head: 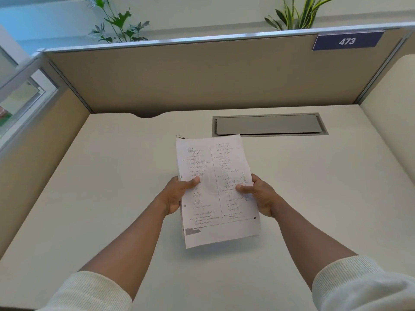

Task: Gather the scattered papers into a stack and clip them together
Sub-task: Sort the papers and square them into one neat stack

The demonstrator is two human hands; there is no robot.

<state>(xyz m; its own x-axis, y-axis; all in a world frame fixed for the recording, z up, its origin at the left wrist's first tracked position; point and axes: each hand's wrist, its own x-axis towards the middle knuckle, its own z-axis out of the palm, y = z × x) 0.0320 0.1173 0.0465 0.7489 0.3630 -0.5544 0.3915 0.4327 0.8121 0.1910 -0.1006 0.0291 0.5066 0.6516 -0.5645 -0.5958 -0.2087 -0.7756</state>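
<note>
1. At the far left, a glass-and-metal side partition (24, 93) borders the pale, smooth desk top (101, 187), and a leafy green plant (119, 25) rises behind the tan fabric back panel (179, 75).
2. A cream ribbed sleeve (89, 292) is pushed up the left forearm, which reaches forward over the desk.
3. The left hand (177, 194) is closed on the left edge of the stack of white printed papers (215, 189); its thumb lies across the front of the top sheet, while the other fingers are hidden behind.
4. The stack is held above the middle of the desk, tilted slightly, with its long side running away from the person. The top sheet carries two columns of small print, too fine to read, and punched holes along its edges.
5. A small black binder clip with wire handles (179, 137) peeks out at the stack's far left corner; whether it lies on the desk or grips the sheets cannot be told.
6. The right hand (258, 194) clasps the stack's right edge the same way, thumb on top.
7. Beyond, a grey metal cable hatch (269, 124) is set into the desk.
8. Upper right, a blue plate reading "473" (347, 41) is fixed on the panel, below a spiky green plant (301, 14).
</note>
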